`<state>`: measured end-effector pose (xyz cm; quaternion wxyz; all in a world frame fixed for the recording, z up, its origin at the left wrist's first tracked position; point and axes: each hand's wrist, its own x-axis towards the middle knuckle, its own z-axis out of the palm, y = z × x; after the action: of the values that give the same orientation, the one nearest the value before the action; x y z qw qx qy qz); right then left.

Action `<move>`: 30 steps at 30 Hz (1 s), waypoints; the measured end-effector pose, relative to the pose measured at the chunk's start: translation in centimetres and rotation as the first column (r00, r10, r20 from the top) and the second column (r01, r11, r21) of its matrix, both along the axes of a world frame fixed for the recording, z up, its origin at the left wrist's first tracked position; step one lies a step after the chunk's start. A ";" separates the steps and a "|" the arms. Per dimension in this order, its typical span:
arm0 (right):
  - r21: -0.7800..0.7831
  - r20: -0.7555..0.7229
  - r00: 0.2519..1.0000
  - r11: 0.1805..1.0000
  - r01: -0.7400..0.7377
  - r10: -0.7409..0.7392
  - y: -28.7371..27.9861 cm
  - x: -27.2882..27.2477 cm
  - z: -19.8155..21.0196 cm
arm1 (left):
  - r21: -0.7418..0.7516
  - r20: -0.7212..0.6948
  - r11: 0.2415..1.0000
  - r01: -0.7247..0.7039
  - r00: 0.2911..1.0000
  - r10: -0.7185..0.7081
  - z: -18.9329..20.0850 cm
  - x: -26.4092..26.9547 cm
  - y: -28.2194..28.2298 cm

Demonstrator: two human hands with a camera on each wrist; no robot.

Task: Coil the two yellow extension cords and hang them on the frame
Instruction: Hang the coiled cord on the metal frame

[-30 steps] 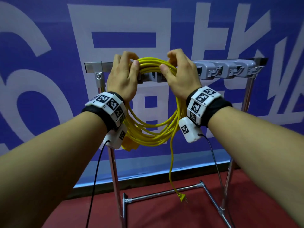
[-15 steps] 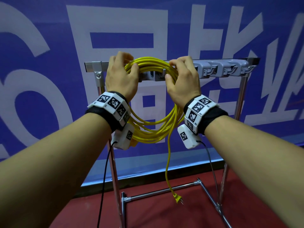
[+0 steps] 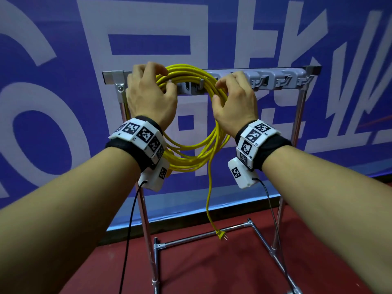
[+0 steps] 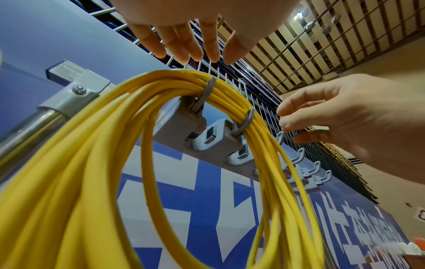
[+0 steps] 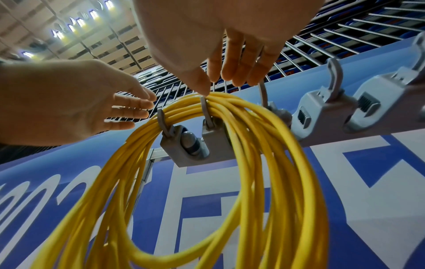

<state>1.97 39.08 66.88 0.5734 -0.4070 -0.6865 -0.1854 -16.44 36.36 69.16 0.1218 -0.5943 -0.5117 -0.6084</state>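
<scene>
A round coil of smooth yellow extension cord (image 3: 192, 132) hangs over two grey plastic hooks (image 4: 208, 92) near the left end of the metal frame's top bar (image 3: 110, 75). Left hand (image 3: 148, 93) and right hand (image 3: 235, 100) hover beside it, fingers loosely spread, gripping nothing. The plug (image 3: 220, 235) dangles below.

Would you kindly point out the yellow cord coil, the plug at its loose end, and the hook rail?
yellow cord coil (image 3: 192, 164), head view, bottom of the hanging loops.
plug (image 3: 220, 236), head view, yellow body above the prongs.
hook rail (image 3: 282, 78), head view, grey clip housing right of the coil.
</scene>
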 end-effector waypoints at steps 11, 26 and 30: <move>-0.367 0.088 0.992 0.929 -0.052 0.090 -8.7 7.2 -7.2 | -0.049 0.020 0.997 0.058 0.998 -0.057 -9.4 6.9 -7.6; -0.942 -0.009 0.975 0.326 -0.083 0.223 -12.4 13.1 -40.8 | -0.845 0.194 0.508 0.165 0.981 0.004 -44.1 18.8 -11.9; -0.995 0.050 0.971 0.093 0.029 0.234 -15.0 15.1 -53.4 | -0.941 0.184 0.303 0.151 0.979 0.084 -55.6 20.3 -15.8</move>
<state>17.09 24.09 13.52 0.0933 -0.6159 -0.7120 0.3241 3.90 20.60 13.59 -0.3169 -0.4980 -0.7684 -0.2471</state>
